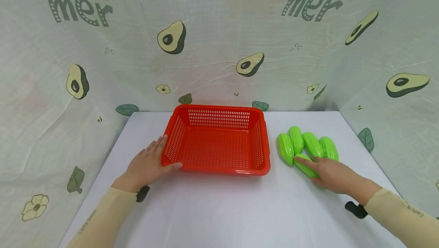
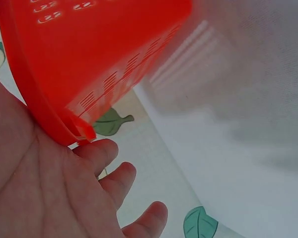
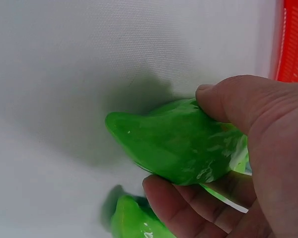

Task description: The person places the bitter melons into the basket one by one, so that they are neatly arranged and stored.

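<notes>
Avocado-print cloth [image 1: 209, 15] is hanging behind the white table [image 1: 219, 213], and we're looking at the red basket [image 1: 220, 108] sitting left of the green pieces. The left hand [image 1: 145, 166] is touching its near left corner, fingers reaching out fairly straight, thumb lying over the front rim. And here we're seeing the right hand [image 1: 334, 173] pinching one green piece [image 1: 304, 164] between thumb and bent fingers, just in front of four others [image 1: 312, 145]!

The basket [image 1: 216, 169] looks plastic, the vegetables [image 3: 164, 144] glossy.
</notes>
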Available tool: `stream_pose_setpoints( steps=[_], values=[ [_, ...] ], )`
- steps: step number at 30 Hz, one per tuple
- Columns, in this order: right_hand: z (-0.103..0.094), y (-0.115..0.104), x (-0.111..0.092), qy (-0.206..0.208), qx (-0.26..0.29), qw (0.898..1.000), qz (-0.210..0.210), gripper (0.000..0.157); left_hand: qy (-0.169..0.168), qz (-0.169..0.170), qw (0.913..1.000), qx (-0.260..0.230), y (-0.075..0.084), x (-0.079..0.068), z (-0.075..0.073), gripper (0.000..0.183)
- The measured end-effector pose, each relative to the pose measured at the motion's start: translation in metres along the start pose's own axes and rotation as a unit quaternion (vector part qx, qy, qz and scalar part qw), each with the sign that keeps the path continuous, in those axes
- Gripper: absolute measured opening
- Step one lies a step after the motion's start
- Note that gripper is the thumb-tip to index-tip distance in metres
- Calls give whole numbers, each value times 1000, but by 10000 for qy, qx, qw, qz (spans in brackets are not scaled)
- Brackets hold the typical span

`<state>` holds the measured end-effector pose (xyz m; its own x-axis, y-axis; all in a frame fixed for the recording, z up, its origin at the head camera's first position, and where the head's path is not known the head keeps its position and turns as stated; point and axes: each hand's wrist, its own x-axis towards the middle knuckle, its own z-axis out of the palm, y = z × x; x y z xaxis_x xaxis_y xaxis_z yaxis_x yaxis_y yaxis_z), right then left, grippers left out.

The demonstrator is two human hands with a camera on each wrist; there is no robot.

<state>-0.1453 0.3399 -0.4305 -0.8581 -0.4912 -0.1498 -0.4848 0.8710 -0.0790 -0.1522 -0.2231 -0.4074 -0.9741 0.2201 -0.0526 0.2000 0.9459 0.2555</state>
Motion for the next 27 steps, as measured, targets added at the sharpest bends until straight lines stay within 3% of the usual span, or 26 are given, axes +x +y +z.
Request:
stream_pose_setpoints(
  steps=[16,27],
  values=[
    [-1,-2,-3,70,-46,10000,7,78,-102,5,9999,-73,3,2,-3,118],
    [-24,-1,-11,22,54,10000,-77,81,-130,35,9998,-120,3,0,-4,117]
  ],
)
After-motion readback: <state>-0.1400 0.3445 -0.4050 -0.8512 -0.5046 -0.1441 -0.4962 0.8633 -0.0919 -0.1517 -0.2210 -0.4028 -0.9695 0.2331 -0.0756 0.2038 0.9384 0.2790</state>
